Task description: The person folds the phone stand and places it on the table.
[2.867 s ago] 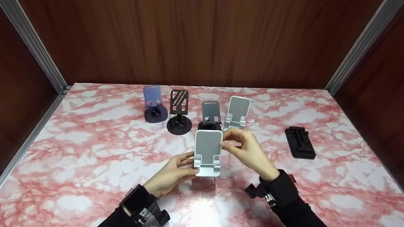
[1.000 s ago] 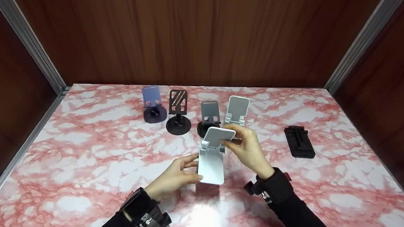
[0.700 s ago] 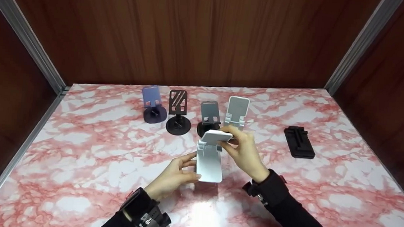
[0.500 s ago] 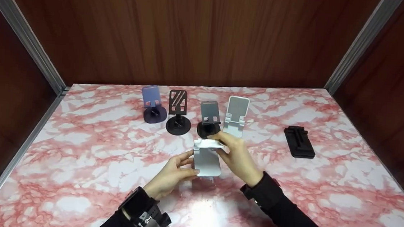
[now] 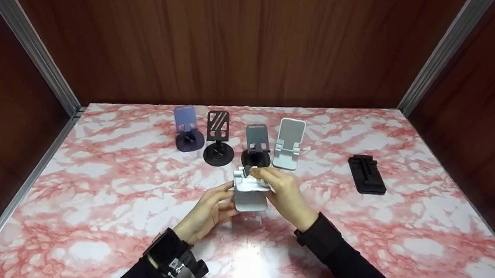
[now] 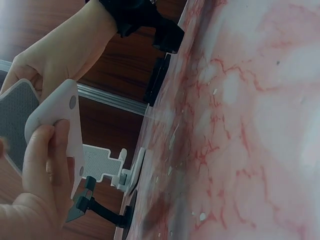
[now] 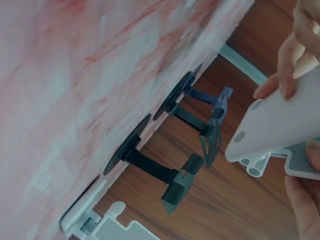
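Observation:
A white folding phone stand (image 5: 251,202) with a grey pad is held above the table, its upper panel folded down toward its base. My right hand (image 5: 286,196) grips the upper panel from the right. My left hand (image 5: 207,209) holds the base from the left; the left wrist view shows its fingertips on the white underside (image 6: 74,125), with the thumb blurred at the frame edge. In the right wrist view the base (image 7: 275,125) is seen from below, both hands at its edges. The right fingertips are partly hidden behind the panel.
Behind stand a purple phone stand (image 5: 189,139), a black slotted one (image 5: 218,153), a dark grey one (image 5: 257,137) and another white one (image 5: 287,160). A folded black stand (image 5: 367,175) lies on the right of the marbled table (image 5: 106,198). Wooden panels (image 5: 246,41) enclose the back and sides.
The upper panel, upright at first, has folded down over the base under my right hand. The right hand has moved left and lower; the left thumb has come off the base's upper face.

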### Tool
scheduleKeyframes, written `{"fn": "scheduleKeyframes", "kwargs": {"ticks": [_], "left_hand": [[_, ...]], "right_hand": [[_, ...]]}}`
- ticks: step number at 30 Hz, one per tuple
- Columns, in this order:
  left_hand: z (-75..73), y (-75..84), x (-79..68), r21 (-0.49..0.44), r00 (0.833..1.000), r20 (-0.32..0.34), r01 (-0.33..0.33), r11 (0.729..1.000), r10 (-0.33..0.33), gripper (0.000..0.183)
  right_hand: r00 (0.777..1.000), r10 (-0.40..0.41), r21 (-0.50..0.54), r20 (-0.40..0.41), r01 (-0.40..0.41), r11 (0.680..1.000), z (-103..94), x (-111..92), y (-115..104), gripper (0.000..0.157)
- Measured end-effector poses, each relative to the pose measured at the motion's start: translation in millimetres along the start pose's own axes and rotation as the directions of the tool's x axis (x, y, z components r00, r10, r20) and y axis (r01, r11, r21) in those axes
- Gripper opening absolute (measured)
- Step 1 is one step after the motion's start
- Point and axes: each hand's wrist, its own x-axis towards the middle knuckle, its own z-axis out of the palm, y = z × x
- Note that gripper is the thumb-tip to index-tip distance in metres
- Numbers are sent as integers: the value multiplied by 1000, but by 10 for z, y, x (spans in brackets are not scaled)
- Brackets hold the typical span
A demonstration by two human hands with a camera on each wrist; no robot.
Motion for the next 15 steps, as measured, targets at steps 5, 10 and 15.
{"fn": "scheduleKeyframes", "kwargs": {"ticks": [5,10,15], "left_hand": [[-49,7,-6,14,999,34,-21,1000,20,85],[-82,1,10,50,999,20,-47,998,46,81],[-100,26,6,66,998,0,-60,996,60,83]], "right_hand": [[999,-34,-19,34,35,999,2,-6,-24,45],[993,-35,112,112,22,993,-13,3,-16,40],[992,-58,221,114,31,975,-16,9,21,34]]}}
